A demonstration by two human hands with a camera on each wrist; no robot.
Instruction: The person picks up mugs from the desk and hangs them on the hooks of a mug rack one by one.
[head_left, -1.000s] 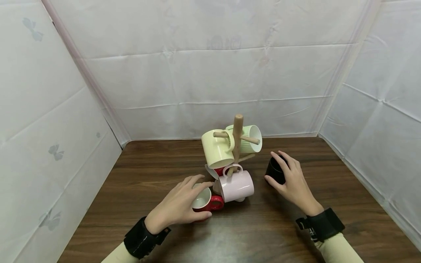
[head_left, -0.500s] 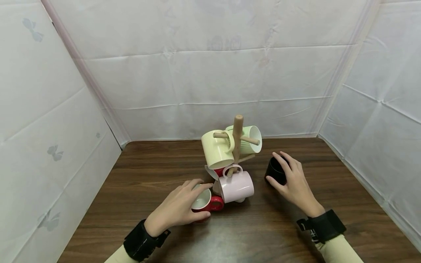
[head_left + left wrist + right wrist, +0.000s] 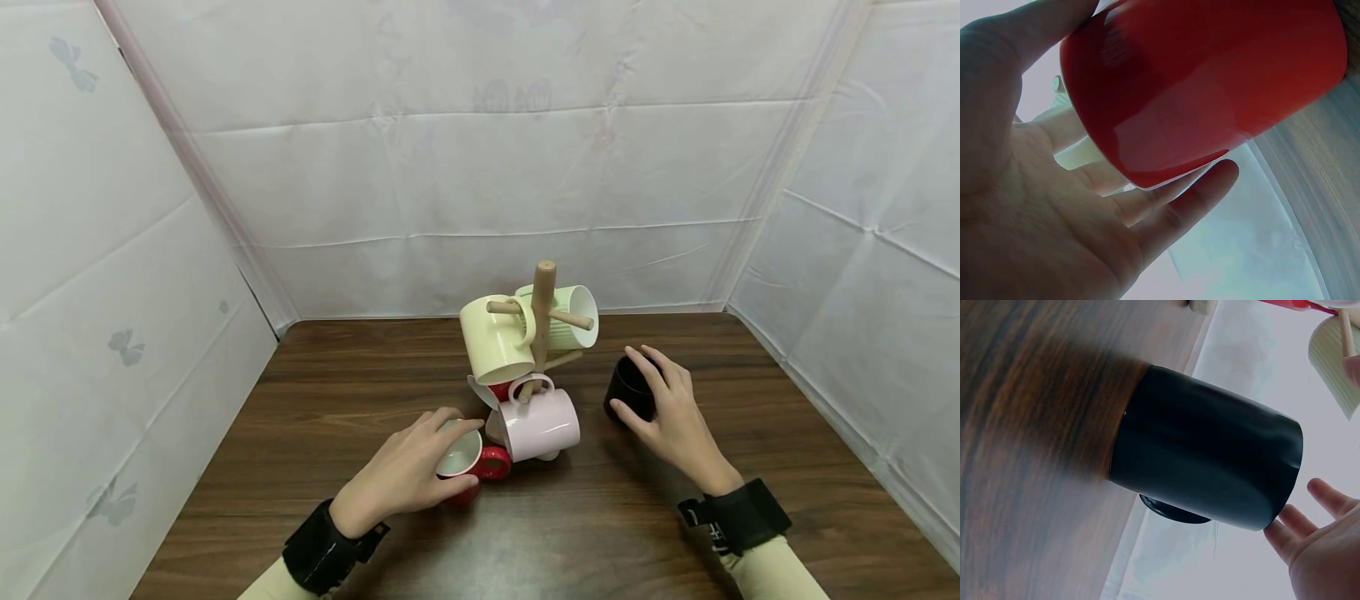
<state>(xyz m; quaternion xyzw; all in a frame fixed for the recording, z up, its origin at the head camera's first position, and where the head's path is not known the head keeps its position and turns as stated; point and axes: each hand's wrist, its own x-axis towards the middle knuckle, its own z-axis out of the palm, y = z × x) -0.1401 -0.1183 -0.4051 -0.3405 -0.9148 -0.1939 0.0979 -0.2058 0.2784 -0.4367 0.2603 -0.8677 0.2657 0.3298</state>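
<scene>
Left hand (image 3: 401, 471) is framing the red mug (image 3: 1204, 87) on the table (image 3: 360, 367), spread, unclamped | pink mug (image 3: 543, 425) is hanging just beside: any lift likely wants an even grip, clear of it | right hand (image 3: 678, 425) is framing the standing black mug (image 3: 1204, 450), likewise loose

Brown wood-grain table (image 3: 360, 367) is reflecting light at near side. Creased white back sheet (image 3: 480, 179) is hanging behind it; left sheet (image 3: 97, 250), bearing pale bow-like prints (image 3: 126, 347), and right sheet (image 3: 862, 217) are flanking it.
</scene>
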